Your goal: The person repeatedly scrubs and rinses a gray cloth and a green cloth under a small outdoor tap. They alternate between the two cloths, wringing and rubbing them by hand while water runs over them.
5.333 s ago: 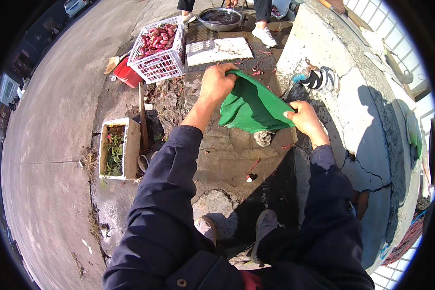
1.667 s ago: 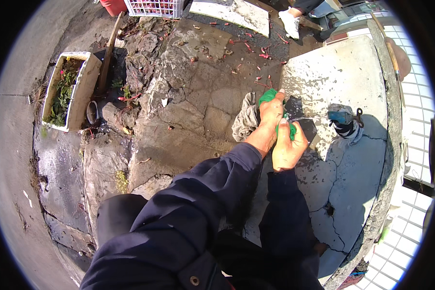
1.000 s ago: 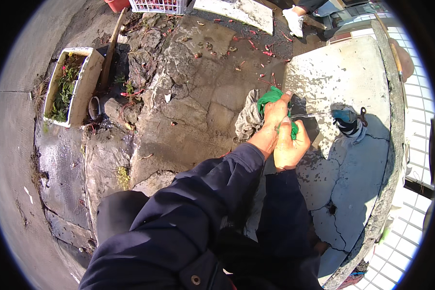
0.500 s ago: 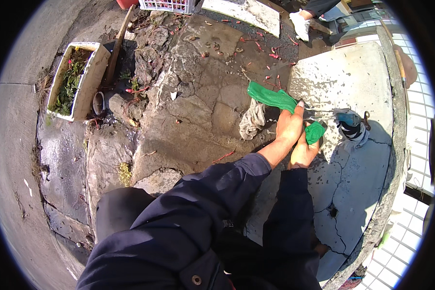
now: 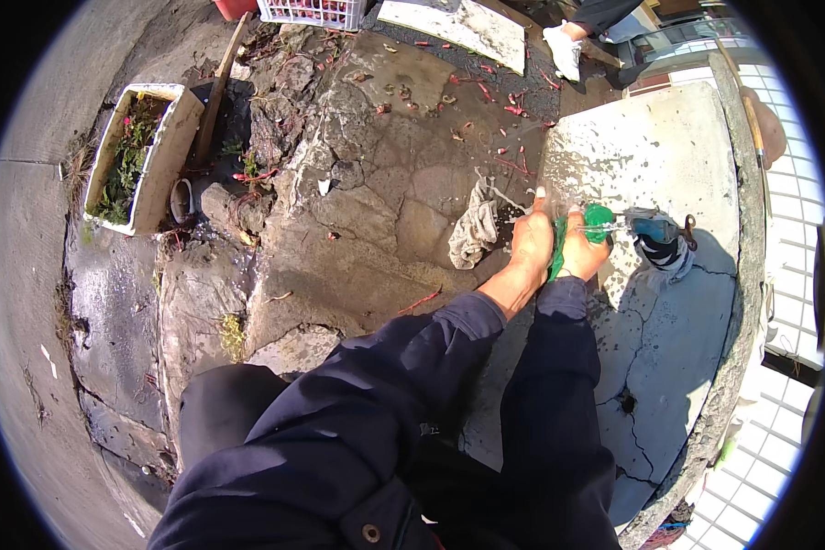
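A wet green cloth (image 5: pixel 599 223) is bunched in both my hands. My left hand (image 5: pixel 528 246) grips it from the left, thumb pointing up and away from me. Beside it, my right hand (image 5: pixel 580 252) is closed round the cloth, with a green bulge showing past the fingers and a strip hanging between the hands. Clear water runs across the cloth from a tap-like fitting (image 5: pixel 658 229) on the right, wrapped in blue, black and whitish material. A crumpled grey-beige rag (image 5: pixel 474 229) lies just left of my left hand.
A cracked pale concrete slab (image 5: pixel 646 137) lies on the right, wet and speckled. Broken stone paving holds scattered red scraps. Far left stands a white planter box (image 5: pixel 194 119) by a wooden stick (image 5: pixel 218 87). A white crate (image 5: pixel 316 11) and another person's white shoe (image 5: pixel 562 52) are at the back.
The green cloth, earlier stretched out leftward past my left hand, is now gathered between both hands. Both hands have moved slightly closer together, and water now splashes over them.
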Available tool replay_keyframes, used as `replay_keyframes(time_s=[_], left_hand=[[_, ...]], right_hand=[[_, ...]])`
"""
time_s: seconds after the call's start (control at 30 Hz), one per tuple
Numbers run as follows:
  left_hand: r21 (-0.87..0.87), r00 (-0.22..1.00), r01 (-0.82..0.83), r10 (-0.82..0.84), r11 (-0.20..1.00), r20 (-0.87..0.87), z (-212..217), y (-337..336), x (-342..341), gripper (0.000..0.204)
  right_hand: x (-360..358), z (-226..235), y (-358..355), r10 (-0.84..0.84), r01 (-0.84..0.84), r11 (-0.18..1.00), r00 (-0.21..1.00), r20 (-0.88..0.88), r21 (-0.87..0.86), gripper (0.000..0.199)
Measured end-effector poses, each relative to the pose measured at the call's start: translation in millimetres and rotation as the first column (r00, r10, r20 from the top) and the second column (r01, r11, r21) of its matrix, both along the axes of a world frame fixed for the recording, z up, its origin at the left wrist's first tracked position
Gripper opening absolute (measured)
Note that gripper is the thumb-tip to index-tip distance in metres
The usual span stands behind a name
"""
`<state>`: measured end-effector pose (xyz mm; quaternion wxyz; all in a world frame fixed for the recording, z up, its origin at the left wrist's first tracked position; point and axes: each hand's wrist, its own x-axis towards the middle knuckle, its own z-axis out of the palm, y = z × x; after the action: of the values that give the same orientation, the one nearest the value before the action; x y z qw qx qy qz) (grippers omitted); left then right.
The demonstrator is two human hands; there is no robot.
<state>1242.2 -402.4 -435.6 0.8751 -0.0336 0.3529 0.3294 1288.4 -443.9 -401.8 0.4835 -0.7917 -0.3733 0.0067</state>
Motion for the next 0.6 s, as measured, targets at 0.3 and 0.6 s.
replay_keyframes(time_s=[0.3,0.6], left_hand=[[0.151,0.935,0.051,0.005,0.987,-0.354,-20,-9,11,0.059],[0.102,0.981,-0.102,0.117,0.990,-0.156,-8,-9,4,0.047]], right_hand=[[-3,-16,-20,0.113,-0.111,0.994,0.981,-0.158,0.020,0.008],[-18,-5,-11,0.214,-0.212,0.976,0.976,-0.043,0.043,0.015]])
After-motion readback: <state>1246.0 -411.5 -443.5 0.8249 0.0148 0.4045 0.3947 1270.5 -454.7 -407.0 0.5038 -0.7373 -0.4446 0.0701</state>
